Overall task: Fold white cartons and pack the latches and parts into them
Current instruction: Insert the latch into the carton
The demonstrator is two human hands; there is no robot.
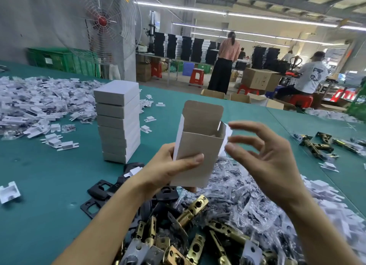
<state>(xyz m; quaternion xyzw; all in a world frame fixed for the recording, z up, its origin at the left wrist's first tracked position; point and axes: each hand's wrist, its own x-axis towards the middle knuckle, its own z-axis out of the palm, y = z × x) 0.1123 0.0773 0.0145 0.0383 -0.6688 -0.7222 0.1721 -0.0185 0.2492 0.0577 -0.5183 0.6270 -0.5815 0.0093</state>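
Observation:
My left hand (170, 169) grips an upright white carton (198, 146) near its bottom, thumb across the front panel. The carton's top is open, with the lid flap standing up at the back. My right hand (263, 156) hovers just right of it, fingers spread and bent, fingertips near the side flap, holding nothing. Brass latches (190, 211) lie in a heap below my hands. Black plates (99, 187) sit to their left. Clear bags of small parts (237, 195) are piled on the right.
A stack of closed white cartons (118, 120) stands on the green table (49, 175) left of my hands. White inserts (39, 102) are heaped at far left, more latches (316, 144) lie at right. People work at benches beyond the table edge.

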